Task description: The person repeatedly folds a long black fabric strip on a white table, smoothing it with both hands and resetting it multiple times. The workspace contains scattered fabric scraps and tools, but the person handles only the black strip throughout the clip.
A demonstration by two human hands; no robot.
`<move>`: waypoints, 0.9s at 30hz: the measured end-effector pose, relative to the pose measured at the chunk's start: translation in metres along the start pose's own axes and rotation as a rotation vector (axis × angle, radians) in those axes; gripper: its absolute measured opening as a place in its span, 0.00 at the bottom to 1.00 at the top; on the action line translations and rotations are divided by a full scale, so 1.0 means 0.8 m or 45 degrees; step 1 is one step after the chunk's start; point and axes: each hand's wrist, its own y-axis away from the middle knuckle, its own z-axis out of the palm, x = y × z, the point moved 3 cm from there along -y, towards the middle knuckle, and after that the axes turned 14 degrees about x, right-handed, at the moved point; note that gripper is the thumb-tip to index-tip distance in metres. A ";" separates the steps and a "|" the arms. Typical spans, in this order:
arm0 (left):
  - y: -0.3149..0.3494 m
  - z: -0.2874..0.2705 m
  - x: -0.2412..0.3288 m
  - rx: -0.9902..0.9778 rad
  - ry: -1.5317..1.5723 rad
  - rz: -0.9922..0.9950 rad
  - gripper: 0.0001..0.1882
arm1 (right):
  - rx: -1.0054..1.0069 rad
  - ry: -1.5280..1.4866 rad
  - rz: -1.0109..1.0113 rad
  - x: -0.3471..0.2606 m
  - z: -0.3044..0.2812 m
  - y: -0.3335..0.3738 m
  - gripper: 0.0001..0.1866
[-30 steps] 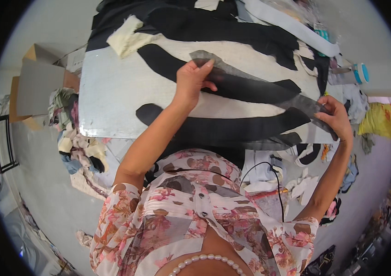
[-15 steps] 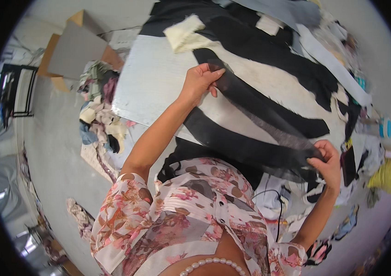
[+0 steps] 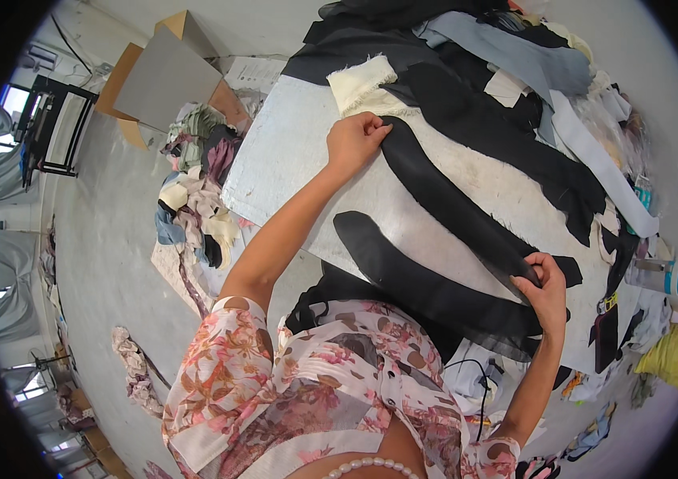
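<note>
A sheer black fabric strip (image 3: 467,206) lies stretched along a longer black cloth piece (image 3: 566,269) on the pale table (image 3: 275,136). At its far left end, my left hand (image 3: 357,144) is closed, with thumb and fingers pinching the edge. My right hand (image 3: 543,294) pinches the strip's near right end, fingers bent over the cloth. Between my body and the strip lies a second, curved black cloth piece (image 3: 427,271), its rounded end to the left. Layers under my right fingers are hard to tell apart.
A frayed cream scrap (image 3: 363,86) lies beyond my left hand. Large black cloth (image 3: 499,128) and grey-blue cloth (image 3: 507,52) cover the table's far side. A scrap heap (image 3: 191,184) and an open cardboard box (image 3: 167,80) stand left. A dark phone-like object (image 3: 606,343) is at right.
Both hands have lowered the sheer strip from above the table onto the black cloth piece, lining it up along that piece. The view has shifted, so the table appears further right.
</note>
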 end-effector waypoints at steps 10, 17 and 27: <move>-0.005 -0.007 0.019 0.017 -0.266 0.108 0.13 | 0.000 0.107 -0.056 -0.002 0.003 -0.014 0.17; 0.053 -0.012 0.054 -0.169 -0.294 0.952 0.27 | -0.015 0.129 -0.050 -0.001 0.002 -0.020 0.16; 0.076 -0.009 0.060 -0.532 -0.399 1.141 0.38 | 0.082 0.261 -0.127 -0.002 -0.002 -0.033 0.16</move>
